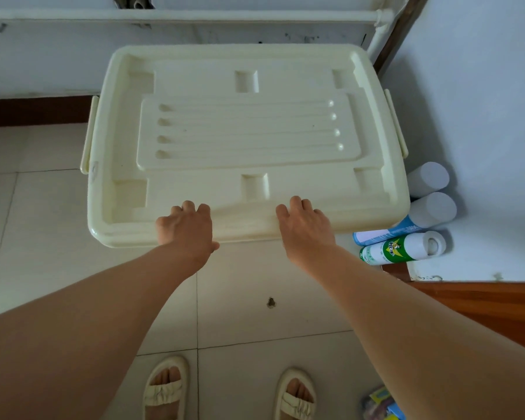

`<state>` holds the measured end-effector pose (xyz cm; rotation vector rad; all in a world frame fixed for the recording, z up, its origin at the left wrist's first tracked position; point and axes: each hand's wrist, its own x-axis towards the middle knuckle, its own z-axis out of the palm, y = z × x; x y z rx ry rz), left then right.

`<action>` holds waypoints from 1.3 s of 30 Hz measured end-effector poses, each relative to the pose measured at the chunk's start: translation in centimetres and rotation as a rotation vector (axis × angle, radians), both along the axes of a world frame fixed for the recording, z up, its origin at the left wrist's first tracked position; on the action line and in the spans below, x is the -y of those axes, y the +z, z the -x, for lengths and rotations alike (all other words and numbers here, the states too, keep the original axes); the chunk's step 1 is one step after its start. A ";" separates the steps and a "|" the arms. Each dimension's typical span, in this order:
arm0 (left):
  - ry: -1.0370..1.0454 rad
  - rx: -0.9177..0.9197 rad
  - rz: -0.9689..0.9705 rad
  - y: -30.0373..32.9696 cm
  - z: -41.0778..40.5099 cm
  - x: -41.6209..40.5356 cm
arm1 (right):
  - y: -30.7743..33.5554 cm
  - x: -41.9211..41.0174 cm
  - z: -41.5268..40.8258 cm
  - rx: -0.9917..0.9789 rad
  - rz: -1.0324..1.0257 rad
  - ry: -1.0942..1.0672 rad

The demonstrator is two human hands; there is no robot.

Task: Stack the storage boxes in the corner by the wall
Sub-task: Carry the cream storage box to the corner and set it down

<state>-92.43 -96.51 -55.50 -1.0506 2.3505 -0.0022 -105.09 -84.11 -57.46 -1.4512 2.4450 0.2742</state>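
The cream storage box (pixel 246 131), lid on, sits in the corner with a white pipe (pixel 179 15) behind it and spray cans (pixel 403 248) just beside its right side, while the left hand (pixel 187 228) and right hand (pixel 305 228) grip its near rim, fingers close together and curled over the edge.

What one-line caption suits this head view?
Left hand and right hand hold a cream storage box by its near edge.
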 end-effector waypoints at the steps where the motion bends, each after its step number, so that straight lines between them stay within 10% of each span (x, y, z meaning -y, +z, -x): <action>1: 0.012 -0.008 -0.009 0.5 0.0 -0.2 | 0.6 -0.1 0.1 0.018 0.003 -0.004; 22: 0.049 -0.179 -0.031 17.5 -1.1 -4.5 | 19.0 -1.3 -0.1 -0.019 0.034 0.184; 39: 0.019 -0.312 0.022 27.7 -16.8 -7.3 | 29.4 -6.0 -14.6 -0.054 0.069 0.097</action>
